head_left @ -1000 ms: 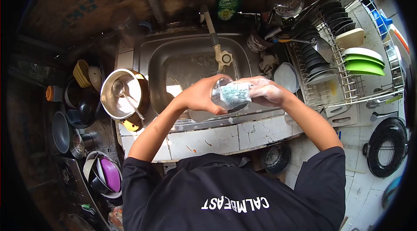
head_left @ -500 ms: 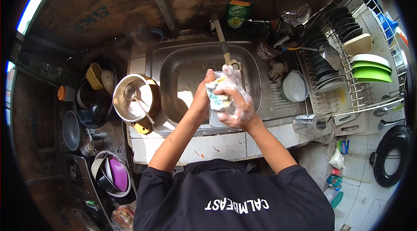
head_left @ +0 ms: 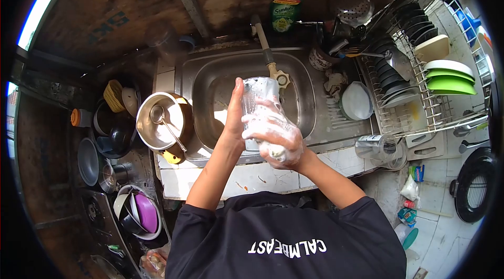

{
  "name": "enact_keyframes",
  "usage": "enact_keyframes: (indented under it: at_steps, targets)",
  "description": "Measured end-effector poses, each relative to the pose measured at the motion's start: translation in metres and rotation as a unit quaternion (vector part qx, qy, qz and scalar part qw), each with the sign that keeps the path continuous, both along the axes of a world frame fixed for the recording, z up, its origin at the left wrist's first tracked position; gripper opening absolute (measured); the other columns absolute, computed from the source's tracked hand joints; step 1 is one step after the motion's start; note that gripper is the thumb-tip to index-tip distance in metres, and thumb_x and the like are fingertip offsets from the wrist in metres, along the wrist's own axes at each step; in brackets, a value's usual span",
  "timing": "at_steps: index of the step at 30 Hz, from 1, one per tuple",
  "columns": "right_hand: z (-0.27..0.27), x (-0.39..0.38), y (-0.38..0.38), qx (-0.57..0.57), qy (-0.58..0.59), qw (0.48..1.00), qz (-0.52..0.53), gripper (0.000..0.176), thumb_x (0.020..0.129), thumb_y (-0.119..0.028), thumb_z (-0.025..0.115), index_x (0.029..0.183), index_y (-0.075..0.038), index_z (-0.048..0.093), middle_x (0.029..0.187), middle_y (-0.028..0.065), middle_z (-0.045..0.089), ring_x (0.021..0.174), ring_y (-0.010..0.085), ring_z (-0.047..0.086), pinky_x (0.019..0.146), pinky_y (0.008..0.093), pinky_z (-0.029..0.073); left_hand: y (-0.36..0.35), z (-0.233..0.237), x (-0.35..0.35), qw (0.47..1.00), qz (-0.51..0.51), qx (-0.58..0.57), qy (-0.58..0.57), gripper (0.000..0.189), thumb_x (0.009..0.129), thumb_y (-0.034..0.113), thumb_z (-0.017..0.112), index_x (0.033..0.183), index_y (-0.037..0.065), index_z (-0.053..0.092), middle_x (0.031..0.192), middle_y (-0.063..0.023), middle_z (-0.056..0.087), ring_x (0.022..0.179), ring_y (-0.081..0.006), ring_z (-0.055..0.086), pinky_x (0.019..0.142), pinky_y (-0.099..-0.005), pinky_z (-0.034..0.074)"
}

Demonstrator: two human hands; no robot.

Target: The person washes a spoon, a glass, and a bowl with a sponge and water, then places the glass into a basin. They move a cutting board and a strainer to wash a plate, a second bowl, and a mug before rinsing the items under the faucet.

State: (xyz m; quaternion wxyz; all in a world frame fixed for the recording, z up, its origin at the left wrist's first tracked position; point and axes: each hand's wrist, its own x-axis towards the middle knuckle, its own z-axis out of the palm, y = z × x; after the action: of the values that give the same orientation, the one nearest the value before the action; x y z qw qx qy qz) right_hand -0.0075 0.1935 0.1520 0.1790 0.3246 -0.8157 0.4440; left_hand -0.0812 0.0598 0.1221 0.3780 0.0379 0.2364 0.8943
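Observation:
My left hand [head_left: 234,116] holds a clear drinking glass [head_left: 259,92] upright over the steel sink [head_left: 210,77]. My right hand [head_left: 273,132], covered in soap foam, presses a sponge against the lower outside of the glass; only a sliver of the sponge [head_left: 275,149] shows under my fingers. The tap [head_left: 269,61] stands just behind the glass.
A steel pot with a ladle [head_left: 160,119] sits left of the sink. Further left are dark pans and bowls [head_left: 107,132]. A dish rack [head_left: 420,69] with plates stands at the right, a white bowl [head_left: 357,101] and an upturned glass [head_left: 375,145] beside it. A soap packet [head_left: 284,14] leans behind the tap.
The glass went from lying sideways between my hands to upright. My right hand with the sponge slid from the glass's top down to its lower side.

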Motion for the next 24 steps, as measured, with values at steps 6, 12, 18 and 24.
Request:
enact_keyframes:
  at_steps: [6,12,18,24]
  targets:
    - [-0.014,-0.02,0.01,-0.148,-0.177,0.966,-0.113,0.019,0.072,-0.01,0.059,0.09,-0.005,0.066,0.103,0.0171,0.064,0.11,0.0388,0.057,0.102,0.0482,0.04,0.019,0.009,0.021,0.987,0.141,-0.062,-0.051,0.061,0.096,0.057,0.037,0.116,0.002,0.055,0.105,-0.0107,0.063,0.098,-0.0223,0.062,0.087,-0.035,0.052]
    - [-0.026,-0.042,0.016,-0.185,-0.102,0.971,-0.116,0.025,0.071,-0.009,0.056,0.095,-0.005,0.063,0.109,0.0214,0.062,0.116,0.0404,0.054,0.106,0.0465,0.036,0.021,-0.024,0.024,0.987,0.121,0.035,-0.102,0.059,0.097,0.053,0.035,0.123,0.003,0.052,0.114,-0.0114,0.06,0.102,-0.0232,0.061,0.091,-0.0367,0.05]
    - [-0.022,-0.016,0.012,-0.044,0.016,0.999,-0.004,0.018,0.076,-0.017,0.06,0.091,-0.008,0.065,0.109,0.019,0.064,0.123,0.0374,0.051,0.113,0.0506,0.023,0.011,-0.033,0.017,0.995,0.076,0.045,-0.037,0.064,0.096,0.055,0.034,0.128,0.001,0.047,0.12,-0.0184,0.057,0.104,-0.0285,0.06,0.09,-0.042,0.052]
    - [-0.011,0.0,0.0,-0.062,0.008,0.997,0.042,0.025,0.071,-0.013,0.062,0.096,-0.013,0.067,0.116,0.0143,0.063,0.123,0.0317,0.05,0.116,0.0504,0.017,0.014,-0.024,0.015,0.961,-0.006,0.241,-0.135,0.068,0.093,0.058,0.041,0.13,0.001,0.045,0.115,-0.0151,0.057,0.097,-0.0257,0.061,0.085,-0.0389,0.053]
